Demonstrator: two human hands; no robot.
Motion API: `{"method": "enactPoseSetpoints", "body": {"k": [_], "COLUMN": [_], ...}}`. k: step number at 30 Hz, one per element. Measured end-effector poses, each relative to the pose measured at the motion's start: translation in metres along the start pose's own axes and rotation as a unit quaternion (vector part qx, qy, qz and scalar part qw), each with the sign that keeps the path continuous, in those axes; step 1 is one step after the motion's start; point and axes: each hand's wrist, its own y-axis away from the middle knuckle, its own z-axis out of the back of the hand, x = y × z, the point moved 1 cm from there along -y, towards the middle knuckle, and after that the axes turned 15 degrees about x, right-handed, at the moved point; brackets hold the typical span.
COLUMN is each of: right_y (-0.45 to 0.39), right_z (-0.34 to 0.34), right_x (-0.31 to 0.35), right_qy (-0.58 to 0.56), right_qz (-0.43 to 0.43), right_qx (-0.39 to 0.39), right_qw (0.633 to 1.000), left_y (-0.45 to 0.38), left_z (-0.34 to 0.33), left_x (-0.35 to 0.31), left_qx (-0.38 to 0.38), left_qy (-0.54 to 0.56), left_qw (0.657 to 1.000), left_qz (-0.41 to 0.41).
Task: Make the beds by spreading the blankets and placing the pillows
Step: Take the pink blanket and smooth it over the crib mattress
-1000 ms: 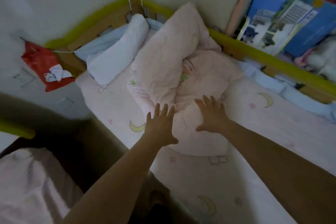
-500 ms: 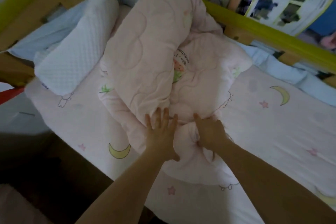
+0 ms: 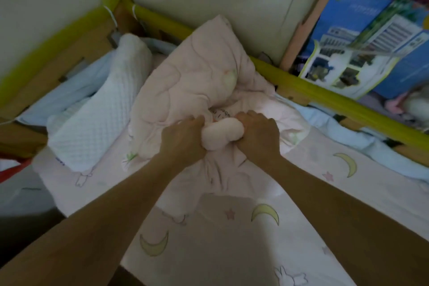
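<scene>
A pink quilted blanket (image 3: 185, 81) lies crumpled in a heap at the middle of a small bed, one end propped up against the wall. My left hand (image 3: 183, 137) and my right hand (image 3: 257, 132) grip a bunched fold of it side by side, fingers curled into the fabric. A white textured pillow (image 3: 97, 118) lies left of the heap, near the head of the bed. The sheet (image 3: 220, 239) underneath is pale pink with yellow moons and stars.
A yellow padded rail (image 3: 325, 97) runs along the far side and round the bed's head corner. Light blue bumper padding (image 3: 348, 132) lines the rail. Blue printed boxes (image 3: 362, 49) stand behind the rail at right. A red item (image 3: 9, 172) lies at the left edge.
My hands went from flat and open above the blanket to curled round a fold of it. The fold is bunched up between them now.
</scene>
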Motion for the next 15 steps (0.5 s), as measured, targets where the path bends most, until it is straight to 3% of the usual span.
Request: {"method": "enactPoseSetpoints", "body": {"k": [3, 6, 15], "right_y": [-0.062, -0.111, -0.249], "right_z": [0.032, 0.045, -0.030], "right_x": [0.022, 0.036, 0.047], "right_qy": [-0.005, 0.111, 0.267], "right_qz": [0.024, 0.020, 0.065], "right_qx": [0.105, 0.138, 0.254], "right_qw": [0.994, 0.984, 0.927], "left_y": [-0.027, -0.064, -0.182], "left_z": [0.052, 0.074, 0.034], "left_x": [0.027, 0.052, 0.131], "left_qx": [-0.004, 0.020, 0.131], "left_qy": [0.027, 0.087, 0.051], "left_qw": [1.000, 0.996, 0.986], "left_qz": [0.011, 0.029, 0.085]}}
